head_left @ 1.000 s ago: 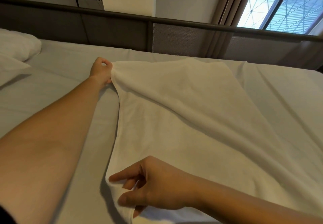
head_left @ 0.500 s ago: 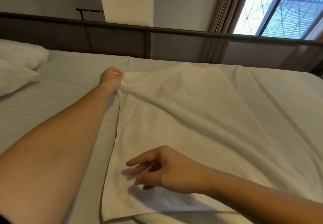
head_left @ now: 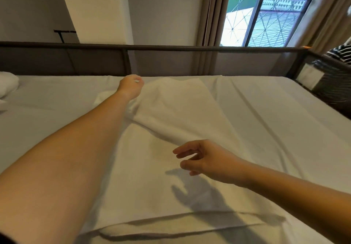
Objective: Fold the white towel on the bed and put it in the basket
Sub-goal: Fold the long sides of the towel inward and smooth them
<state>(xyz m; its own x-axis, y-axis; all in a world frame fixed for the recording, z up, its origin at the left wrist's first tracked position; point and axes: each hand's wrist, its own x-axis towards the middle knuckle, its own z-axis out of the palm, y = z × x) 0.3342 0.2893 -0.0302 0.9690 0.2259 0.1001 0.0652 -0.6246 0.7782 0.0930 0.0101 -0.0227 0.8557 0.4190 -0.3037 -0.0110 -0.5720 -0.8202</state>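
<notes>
Bed with pale grey sheet (head_left: 266,110) carries white terry towel (head_left: 152,177), spread mid-bed. Left hand (head_left: 131,86) at towel's far edge, fingers curled; grip unclear. Right hand (head_left: 207,160) above towel's middle, fingers loosely spread, empty.

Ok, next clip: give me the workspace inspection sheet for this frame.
Surface: bed with a light sheet, creased, bordered by a dark rail.
Job's things: white towel spread on the bed, one layer folded over diagonally; basket not seen.
Clutter: pillow at far left; striped fabric beyond the right rail.
Hands: left hand stretched out at the towel's far corner, grip hidden; right hand above the towel, fingers loosely apart, holding nothing.
Cables: nothing seen.
Surroundings: window with curtains, plain wall.
</notes>
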